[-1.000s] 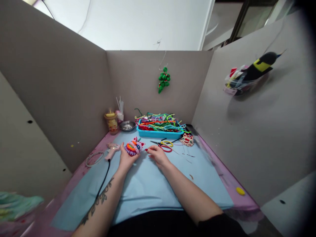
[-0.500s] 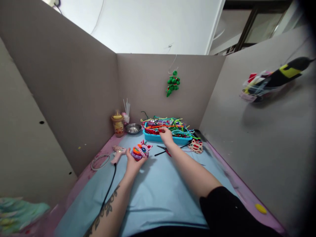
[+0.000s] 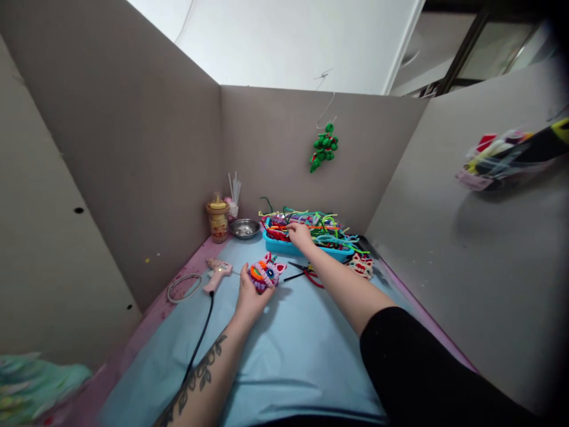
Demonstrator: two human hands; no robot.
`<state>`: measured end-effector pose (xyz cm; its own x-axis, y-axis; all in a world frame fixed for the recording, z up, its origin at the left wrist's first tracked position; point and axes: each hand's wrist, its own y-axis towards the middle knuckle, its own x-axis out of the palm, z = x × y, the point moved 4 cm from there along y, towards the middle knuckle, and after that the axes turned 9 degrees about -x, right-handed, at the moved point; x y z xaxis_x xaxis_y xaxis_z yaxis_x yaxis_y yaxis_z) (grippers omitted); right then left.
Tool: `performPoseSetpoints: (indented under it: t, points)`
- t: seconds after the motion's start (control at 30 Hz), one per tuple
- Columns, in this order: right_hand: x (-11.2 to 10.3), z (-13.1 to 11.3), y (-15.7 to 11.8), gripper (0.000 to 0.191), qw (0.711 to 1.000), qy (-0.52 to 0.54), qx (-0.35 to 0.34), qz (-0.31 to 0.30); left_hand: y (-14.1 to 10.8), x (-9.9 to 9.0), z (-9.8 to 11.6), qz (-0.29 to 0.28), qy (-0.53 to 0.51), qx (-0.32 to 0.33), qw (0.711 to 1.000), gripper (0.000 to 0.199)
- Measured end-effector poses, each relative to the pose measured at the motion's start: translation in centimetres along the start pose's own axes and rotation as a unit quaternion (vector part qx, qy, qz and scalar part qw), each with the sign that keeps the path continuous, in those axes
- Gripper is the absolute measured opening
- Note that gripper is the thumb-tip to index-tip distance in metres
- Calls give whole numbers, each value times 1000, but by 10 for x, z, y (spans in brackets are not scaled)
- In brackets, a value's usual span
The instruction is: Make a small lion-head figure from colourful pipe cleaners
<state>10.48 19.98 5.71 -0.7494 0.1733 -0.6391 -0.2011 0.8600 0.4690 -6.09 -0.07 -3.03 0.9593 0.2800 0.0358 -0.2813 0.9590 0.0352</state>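
My left hand [image 3: 251,301] is closed around a small animal head made of fuzzy pipe cleaners [image 3: 265,274], purple and orange with pink ears and a blue eye, held above the blue cloth. My right hand [image 3: 301,236] reaches over the front of a blue plastic basket [image 3: 280,245] heaped with many-coloured pipe cleaners [image 3: 329,236]. Its fingers pinch together among red and orange strands; what they grip is too small to make out. Under the right forearm lies a red-handled tool [image 3: 315,280], scissors or pliers. Partly behind that arm is a cream and red pipe-cleaner face [image 3: 362,265].
A pink glue gun [image 3: 217,276] with a black cord lies left of my left hand, beside a coiled pale cable [image 3: 184,289]. Behind are a lidded cup [image 3: 217,222], a metal bowl [image 3: 245,229] and white sticks [image 3: 235,188]. Grey partitions enclose the table; a green ornament [image 3: 324,148] hangs at the back.
The view has shifted, moving the scene slightly. My right hand has moved a little left along the basket, onto the red and orange strands. My left hand keeps its hold on the animal head.
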Motion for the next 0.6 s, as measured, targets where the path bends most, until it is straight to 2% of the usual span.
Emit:
performPoseSetpoints:
  t: [0.1,0.2,0.33,0.43,0.6]
  points:
    - [14,-7,11,27,1000,-1,-7,-18,-3,-3,7,75,95,44,992,95]
    - [22,-10,23,19,1000,10,-1,-27,-5,-2,10,61,134,71,987,90]
    - [23,-11,38,14,998,46,16,-49,-8,-4,11,57,111,83,989,85]
    - [11,-11,47,18,995,72,35,-53,-10,-4,12,64,118,93,986,82]
    - [-30,-2,60,32,992,107,52,-33,-13,-3,17,69,155,100,980,80]
